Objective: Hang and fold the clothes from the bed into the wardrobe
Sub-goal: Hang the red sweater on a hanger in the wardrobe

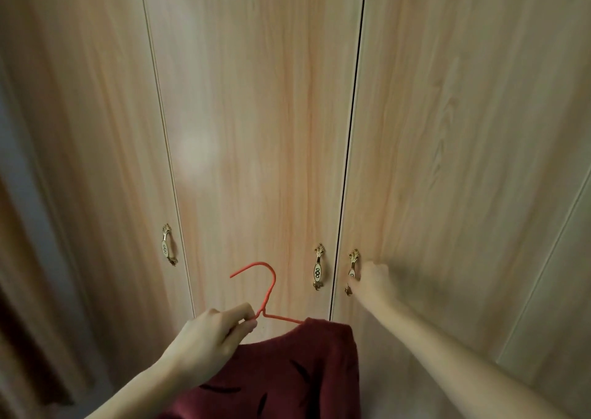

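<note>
A tall wooden wardrobe fills the view with its doors closed. My left hand grips a red wire hanger at its neck, hook pointing up. A dark red garment with black marks hangs on the hanger, low in the middle. My right hand reaches forward and curls its fingers round the ornate gold handle of the right-hand door. A thin dark gap runs between that door and the middle door.
The middle door carries a matching gold handle, and the left door another. A brown curtain hangs at the far left edge beside the wardrobe.
</note>
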